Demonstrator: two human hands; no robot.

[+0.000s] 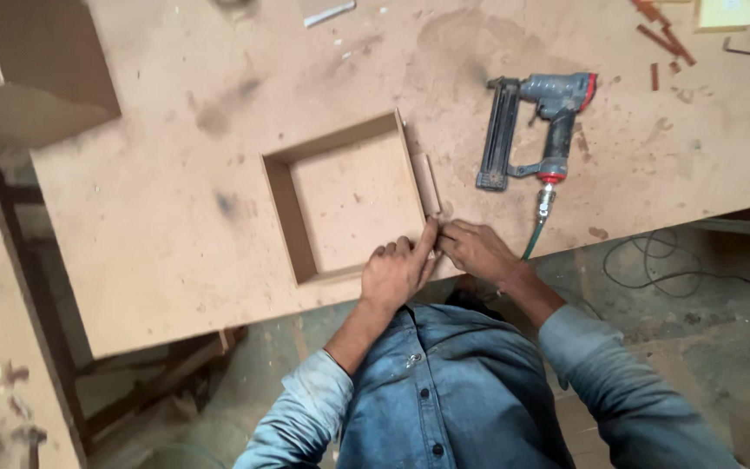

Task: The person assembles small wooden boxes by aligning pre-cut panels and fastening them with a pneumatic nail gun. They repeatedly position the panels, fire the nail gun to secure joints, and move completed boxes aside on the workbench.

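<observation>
My left hand point(397, 271) and right hand point(476, 250) pinch the square frame point(345, 201) at its near right corner; I'd best hold it flush, nail gun point(536, 126) lying beyond.

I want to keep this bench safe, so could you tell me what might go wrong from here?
Both hands, left hand and right hand, pinch the near corner of the open wooden frame close to the bench edge, so it could slip off. The nail gun lies nearby, and its hose hangs over the edge, where it might snag.
</observation>
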